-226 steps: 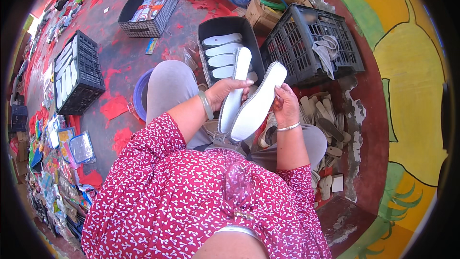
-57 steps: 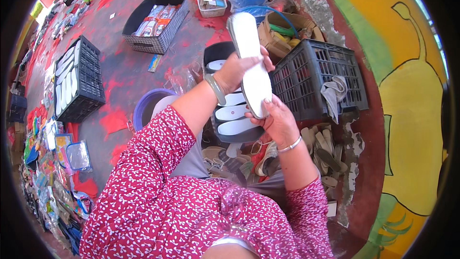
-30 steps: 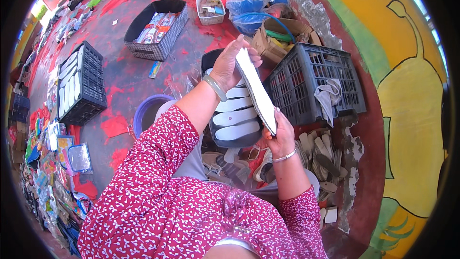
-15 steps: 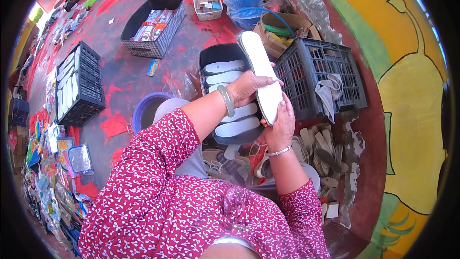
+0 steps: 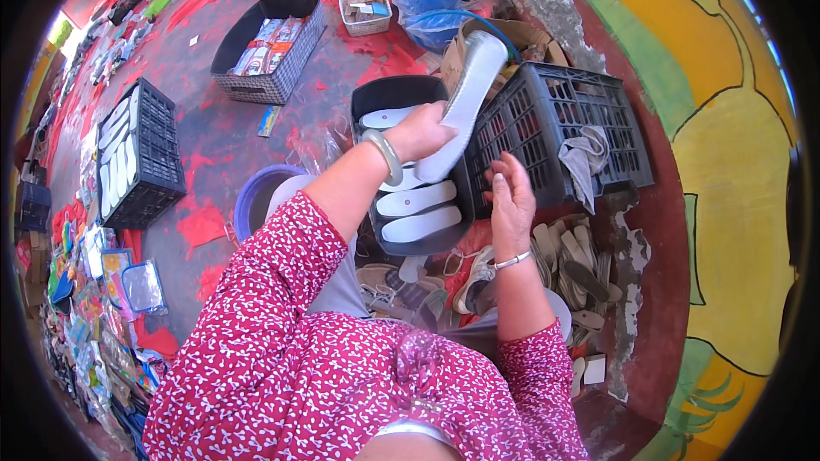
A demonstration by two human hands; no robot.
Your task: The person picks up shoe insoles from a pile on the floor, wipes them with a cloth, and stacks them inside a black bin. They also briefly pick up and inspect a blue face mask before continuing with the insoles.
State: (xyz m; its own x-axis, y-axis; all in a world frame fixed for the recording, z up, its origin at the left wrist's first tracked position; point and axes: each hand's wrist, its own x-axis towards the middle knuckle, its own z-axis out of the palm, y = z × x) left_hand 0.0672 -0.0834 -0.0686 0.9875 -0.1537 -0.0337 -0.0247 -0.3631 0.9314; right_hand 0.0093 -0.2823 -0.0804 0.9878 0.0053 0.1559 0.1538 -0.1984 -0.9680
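My left hand grips a pale insole by its edge, thumb on one face. The insole is held tilted over the dark fabric bin, its far end pointing up and right. Several white insoles lie in a row inside that bin, partly hidden by my left hand and the held one. To the right of the bin my right hand is raised, its fingers apart and nothing in it. It touches neither the insole nor the bin.
A grey plastic crate with a grey cloth on it stands right of the bin. Loose soles lie below it. At left are a purple bucket, a black crate of insoles and a checked bin of packets.
My right hand has let go of the insole and drawn apart from it. My left hand has turned and lowered the insole toward the bin, tilting its far end to the right.
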